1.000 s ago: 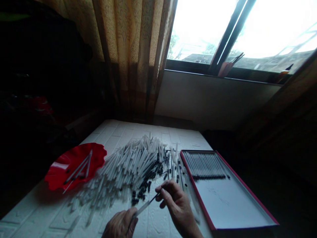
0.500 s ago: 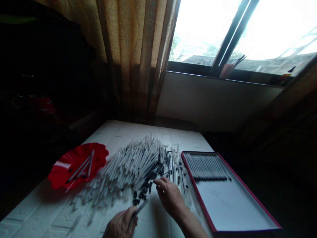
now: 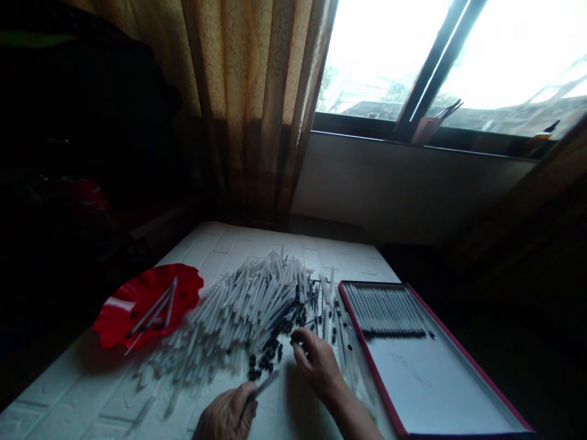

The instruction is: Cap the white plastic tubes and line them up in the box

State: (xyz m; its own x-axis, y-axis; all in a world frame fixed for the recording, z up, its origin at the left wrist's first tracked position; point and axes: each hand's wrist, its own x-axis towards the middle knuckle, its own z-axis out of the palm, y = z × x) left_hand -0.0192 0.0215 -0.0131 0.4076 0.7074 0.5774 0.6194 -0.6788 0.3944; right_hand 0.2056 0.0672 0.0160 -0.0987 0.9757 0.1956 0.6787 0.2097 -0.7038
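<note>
My left hand (image 3: 225, 413) is closed around a pen barrel (image 3: 266, 384), a slim greyish tube whose free end points up and to the right. My right hand (image 3: 315, 362) hovers just right of a cluster of small black caps (image 3: 263, 357), thumb and fingertips pinched together. A dark spot shows at those fingertips; what it is, I cannot make out. Beyond both hands spreads a large heap of clear pen barrels (image 3: 245, 296), with thin dark refills (image 3: 280, 319) along its right side.
A shallow box (image 3: 443, 377) with a red rim stands at right, a row of black-ended pens (image 3: 389, 311) across its far part. At left, a wavy red bowl (image 3: 110, 311) holds a few pens. Behind the table are a curtain (image 3: 250, 116) and a window.
My right hand has drawn slightly back from the black caps, and its fingers have come together. My left hand still grips the pen barrel. The whole view has shifted a little.
</note>
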